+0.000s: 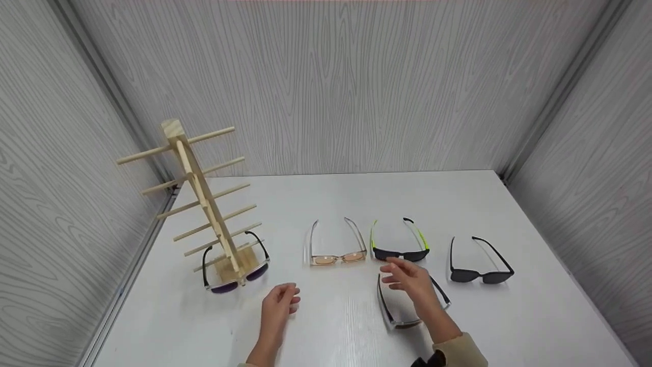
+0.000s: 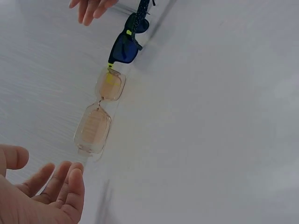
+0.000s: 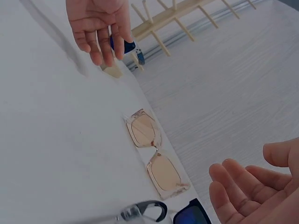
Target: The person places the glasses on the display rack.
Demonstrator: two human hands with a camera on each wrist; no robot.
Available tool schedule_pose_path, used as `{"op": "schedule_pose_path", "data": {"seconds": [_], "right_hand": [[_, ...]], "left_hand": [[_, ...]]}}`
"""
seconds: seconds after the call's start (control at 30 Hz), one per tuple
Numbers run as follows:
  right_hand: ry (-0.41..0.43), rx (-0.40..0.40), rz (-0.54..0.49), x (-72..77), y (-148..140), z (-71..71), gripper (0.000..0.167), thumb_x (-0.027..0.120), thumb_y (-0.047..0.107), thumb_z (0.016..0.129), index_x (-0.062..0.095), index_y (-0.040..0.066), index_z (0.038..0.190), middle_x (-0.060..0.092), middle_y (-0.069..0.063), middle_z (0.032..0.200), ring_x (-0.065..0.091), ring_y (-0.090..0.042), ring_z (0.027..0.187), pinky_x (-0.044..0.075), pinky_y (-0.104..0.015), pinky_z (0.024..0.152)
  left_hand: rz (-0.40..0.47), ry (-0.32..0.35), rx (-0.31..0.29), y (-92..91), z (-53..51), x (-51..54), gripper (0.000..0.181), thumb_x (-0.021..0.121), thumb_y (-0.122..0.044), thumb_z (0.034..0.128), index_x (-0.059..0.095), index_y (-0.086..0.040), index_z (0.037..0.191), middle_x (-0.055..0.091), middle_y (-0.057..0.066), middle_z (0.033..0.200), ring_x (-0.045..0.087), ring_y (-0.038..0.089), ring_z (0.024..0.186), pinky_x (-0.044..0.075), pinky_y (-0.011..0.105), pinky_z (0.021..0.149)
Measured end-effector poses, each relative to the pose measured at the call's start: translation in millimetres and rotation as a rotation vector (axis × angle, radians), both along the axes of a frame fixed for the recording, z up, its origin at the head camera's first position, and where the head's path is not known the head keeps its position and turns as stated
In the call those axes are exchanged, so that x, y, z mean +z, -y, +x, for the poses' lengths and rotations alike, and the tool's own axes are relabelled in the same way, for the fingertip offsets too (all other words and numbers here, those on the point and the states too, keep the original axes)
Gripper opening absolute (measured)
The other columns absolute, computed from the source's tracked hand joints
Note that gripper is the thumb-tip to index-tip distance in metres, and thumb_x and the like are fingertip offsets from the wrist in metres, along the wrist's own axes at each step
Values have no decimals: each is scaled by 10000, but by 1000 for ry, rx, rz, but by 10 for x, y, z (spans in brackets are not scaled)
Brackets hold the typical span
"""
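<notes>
My left hand (image 1: 277, 308) is over the table, fingers loosely bent and holding nothing. It is between the wooden rack and the clear-framed glasses with peach lenses (image 1: 338, 258). Over a pair of glasses with dark temples (image 1: 406, 324), my right hand (image 1: 411, 284) hovers with relaxed fingers and covers part of them. Its fingertips are near the black sunglasses with yellow-green temples (image 1: 401, 255). The left wrist view shows my left hand (image 2: 51, 196) beside the peach glasses (image 2: 93, 128). In the right wrist view, my right hand (image 3: 259, 189) is also without anything in it.
A wooden glasses rack (image 1: 204, 199) with several pairs of pegs stands at the left. Purple-lensed sunglasses (image 1: 224, 287) hang low on it. Black sunglasses (image 1: 481, 276) lie at the right. Grey wood-grain panels (image 1: 326, 92) enclose the white table (image 1: 326, 204) at the back and sides.
</notes>
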State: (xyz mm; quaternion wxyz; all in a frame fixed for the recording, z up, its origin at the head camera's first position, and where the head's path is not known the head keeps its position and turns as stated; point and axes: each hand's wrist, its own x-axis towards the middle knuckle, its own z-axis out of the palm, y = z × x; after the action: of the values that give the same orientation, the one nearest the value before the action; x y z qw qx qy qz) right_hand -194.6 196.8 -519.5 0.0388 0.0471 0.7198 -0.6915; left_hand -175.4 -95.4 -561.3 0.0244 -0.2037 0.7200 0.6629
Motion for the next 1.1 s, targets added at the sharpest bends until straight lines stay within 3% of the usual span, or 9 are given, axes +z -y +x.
{"op": "schedule_pose_path", "data": {"seconds": [0.13,0.43,0.73,0.93,1.1], "right_hand": [[-24,-73,-12,3,-161,75,383,587,251,928,567,14,1229,654,-145,1058,643,-293,907,516,-362,775],[-166,-203,2,-60,-474,177,355,568,206,940,561,-10,1222,652,-183,1059,654,-247,876,526,-314,747],[-161,-327,6,-117,-819,260,327,561,189,943,567,-12,1201,686,-101,985,669,-248,839,535,-330,729],[-113,-396,40,-217,-965,310,336,565,185,942,570,-27,1203,698,-23,963,659,-171,856,532,-310,716],[-23,-438,151,-308,-1025,364,360,550,215,951,560,-13,1229,685,66,1001,612,-46,873,514,-245,714]], "left_hand": [[-5,-17,-50,-155,-10,-7,303,520,-236,959,583,12,1121,647,115,1004,616,183,842,512,307,688],[-8,-97,-132,-443,6,-54,319,555,-250,939,596,24,1098,650,123,972,621,187,814,519,309,675],[-2,-167,-190,-593,-24,37,331,550,-253,944,590,30,1111,639,125,978,617,197,833,525,329,698],[47,-121,-235,-761,-16,33,379,564,-252,935,536,41,1173,634,141,990,613,202,837,527,316,677],[48,-72,-288,-900,9,-6,390,582,-252,922,536,39,1177,628,126,970,612,194,822,529,309,648]]}}
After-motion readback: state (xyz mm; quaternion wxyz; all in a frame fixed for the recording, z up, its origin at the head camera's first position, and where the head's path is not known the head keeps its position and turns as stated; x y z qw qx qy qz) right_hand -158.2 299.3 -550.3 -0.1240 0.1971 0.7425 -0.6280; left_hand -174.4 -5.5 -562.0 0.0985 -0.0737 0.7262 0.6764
